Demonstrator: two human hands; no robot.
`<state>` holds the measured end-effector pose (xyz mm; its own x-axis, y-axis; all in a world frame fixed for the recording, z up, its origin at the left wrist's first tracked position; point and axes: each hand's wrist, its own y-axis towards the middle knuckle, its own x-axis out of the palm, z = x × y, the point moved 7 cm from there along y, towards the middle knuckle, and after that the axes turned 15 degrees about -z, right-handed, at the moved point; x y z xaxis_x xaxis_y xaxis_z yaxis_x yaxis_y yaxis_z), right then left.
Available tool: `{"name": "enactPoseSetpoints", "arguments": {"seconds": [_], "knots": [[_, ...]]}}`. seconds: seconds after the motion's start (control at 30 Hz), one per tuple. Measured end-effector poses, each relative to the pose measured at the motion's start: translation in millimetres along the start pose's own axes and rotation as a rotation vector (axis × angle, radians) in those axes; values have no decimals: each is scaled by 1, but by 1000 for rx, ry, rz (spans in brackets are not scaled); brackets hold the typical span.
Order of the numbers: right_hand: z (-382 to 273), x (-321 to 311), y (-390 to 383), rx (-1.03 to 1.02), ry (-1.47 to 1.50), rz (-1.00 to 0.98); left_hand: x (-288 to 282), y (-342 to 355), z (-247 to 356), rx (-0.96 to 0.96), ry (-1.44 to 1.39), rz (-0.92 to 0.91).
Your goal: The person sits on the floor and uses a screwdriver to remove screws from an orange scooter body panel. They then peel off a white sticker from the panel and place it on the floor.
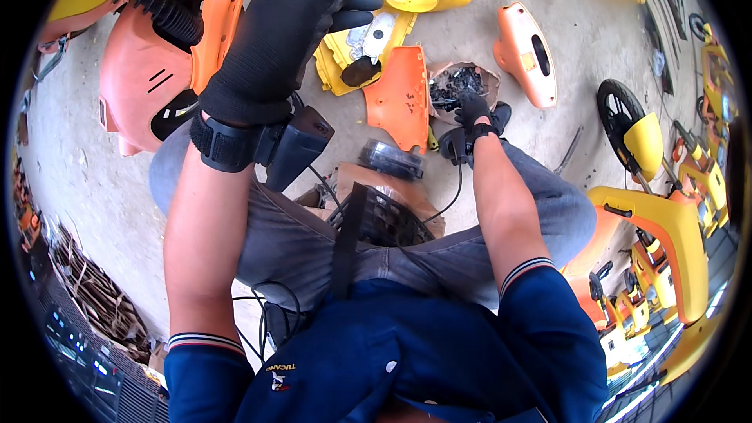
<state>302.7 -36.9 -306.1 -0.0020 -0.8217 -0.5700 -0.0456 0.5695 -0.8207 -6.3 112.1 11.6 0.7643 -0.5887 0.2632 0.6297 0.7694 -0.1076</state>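
Small dark parts (457, 83) lie in an open tan container (492, 84) on the floor (576, 39). Left to right, we log: our gloved left hand (301, 19), raised; an orange panel (398, 102) beside the container's left edge; our gloved right hand (473, 107) at its lower right edge. Hands well apart; whether either grips, we cannot tell.

- Navy shirt (337, 345), pale round button (391, 366), yellow lettering and small emblem (279, 382) on its left front
- Shirt's sleeve ends (207, 339) striped white and red
- Ahead of the shirt: grey-blue jeans (294, 243), black gloves (258, 66), black wrist straps (227, 146)
- Angular black box (301, 141) at the left strap, thin black cable (325, 184) ahead of the shirt
- Farthest from the shirt, dark shoes (501, 116)
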Motion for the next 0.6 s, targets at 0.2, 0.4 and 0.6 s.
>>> {"name": "enactPoseSetpoints", "arguments": {"seconds": [0.2,0.4,0.6], "knots": [[61,48,33,135,170,337,5,8,3,4,-42,-34],[42,-14,10,245,898,846,8,6,3,0,-48,-7],[-105,-63,9,-185,1486,219,1,2,1,-13,-56,9]]}}
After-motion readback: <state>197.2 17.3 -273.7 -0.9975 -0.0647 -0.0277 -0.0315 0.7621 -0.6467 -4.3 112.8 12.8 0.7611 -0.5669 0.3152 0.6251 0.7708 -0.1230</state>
